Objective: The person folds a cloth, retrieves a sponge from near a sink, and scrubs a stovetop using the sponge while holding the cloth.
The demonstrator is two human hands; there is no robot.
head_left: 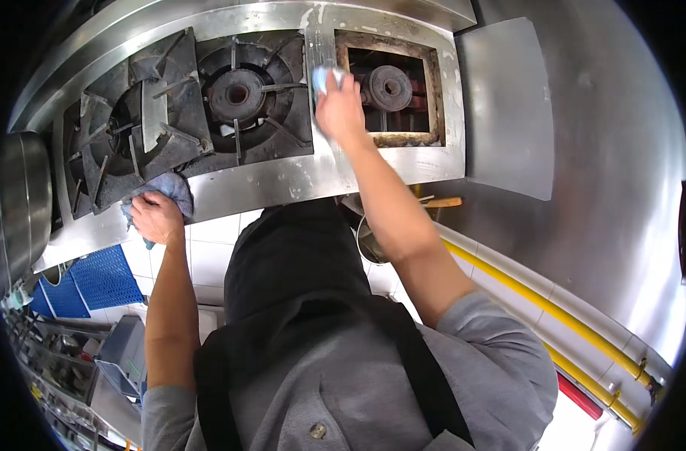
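My left hand (158,216) is closed on a grey-blue cloth (173,189), which rests at the front left edge of the steel stove top (245,189). My right hand (340,107), slightly blurred, grips a small light blue-and-white cloth or pad (326,77); its exact kind is unclear. It presses this against the steel strip between the middle burner (238,93) and the right burner (390,88). Whitish spots and wet streaks mark that strip. Around the right burner is a square opening with a brown, grimy rim (436,98) and no grate over it.
A black grate (102,161) sits tilted over the left burner area. A large metal pot (23,203) stands at the far left. Steel sheeting (599,98) covers the right side, with yellow pipes (538,301) below. A wooden-handled tool (443,202) lies under the stove's front edge.
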